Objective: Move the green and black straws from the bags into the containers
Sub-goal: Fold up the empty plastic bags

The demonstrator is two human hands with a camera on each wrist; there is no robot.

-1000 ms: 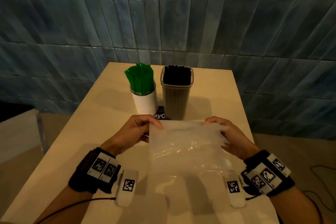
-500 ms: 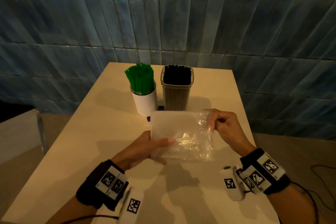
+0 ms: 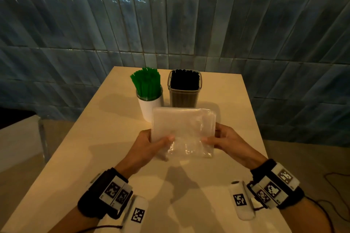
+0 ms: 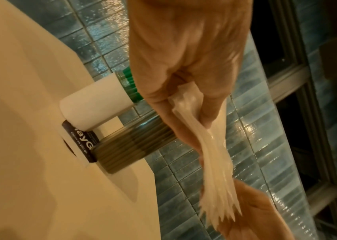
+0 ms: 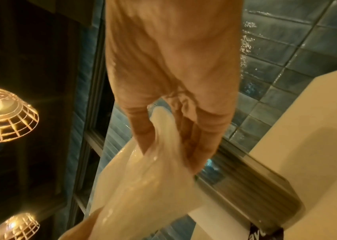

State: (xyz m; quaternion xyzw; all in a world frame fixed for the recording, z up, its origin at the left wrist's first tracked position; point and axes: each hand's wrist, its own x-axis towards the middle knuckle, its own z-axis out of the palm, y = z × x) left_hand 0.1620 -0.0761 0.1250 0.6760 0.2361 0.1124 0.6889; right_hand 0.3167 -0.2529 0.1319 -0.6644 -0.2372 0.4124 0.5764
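Both hands hold a folded, empty clear plastic bag [image 3: 183, 130] above the table's middle. My left hand [image 3: 151, 144] pinches its left edge, thumb on top; the left wrist view shows the bag [image 4: 208, 146] squeezed between thumb and fingers. My right hand [image 3: 225, 141] pinches the right edge, and the bag [image 5: 151, 175] bunches in that grip. Behind the bag stand a white cylindrical container [image 3: 146, 107] full of green straws [image 3: 146, 82] and a clear square container [image 3: 183, 96] full of black straws [image 3: 184, 79].
The cream table [image 3: 94, 138] ends at a blue tiled wall at the back. A small dark card [image 4: 81, 142] lies under the two containers. Cables trail on the floor at the right, beyond the table edge.
The bag, held spread out by its top corners a second ago, is now folded to about half its size. Both hands have shifted to grip its lower side edges.
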